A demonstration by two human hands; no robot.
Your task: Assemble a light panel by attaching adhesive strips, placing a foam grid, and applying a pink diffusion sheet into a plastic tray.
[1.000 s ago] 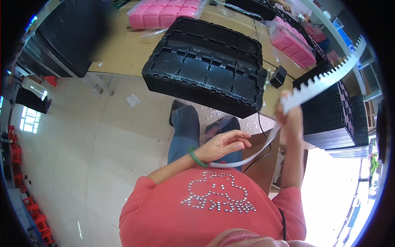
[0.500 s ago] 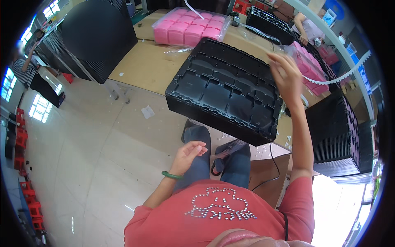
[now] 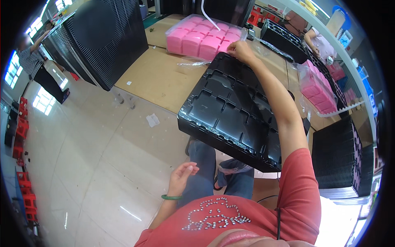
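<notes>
A deep black plastic tray block (image 3: 230,111), with rows of moulded compartments on top, sits tilted at the near edge of the workbench, before my knees. My right hand (image 3: 242,51) reaches over its far edge to the near right corner of the pink stacks (image 3: 201,39), which lie in a clear plastic wrapper. Its fingers are bent and pinched together; what is between them, if anything, is hidden. My left hand (image 3: 183,175), below a green bangle (image 3: 171,197), hovers above my lap with curled fingers and thumb together, and nothing shows in it.
Tall stacks of black trays (image 3: 127,45) stand at the left end of the bench (image 3: 152,78), with another stack (image 3: 335,156) at right. More wrapped pink stacks (image 3: 317,88) lie to the right. A co-worker (image 3: 319,43) sits beyond; another person (image 3: 37,66) stands far left.
My right hand has swung left and away from me, from the tray block's right side to the pink stacks. My left hand's fingers have drawn closer together. The view has shifted slightly.
</notes>
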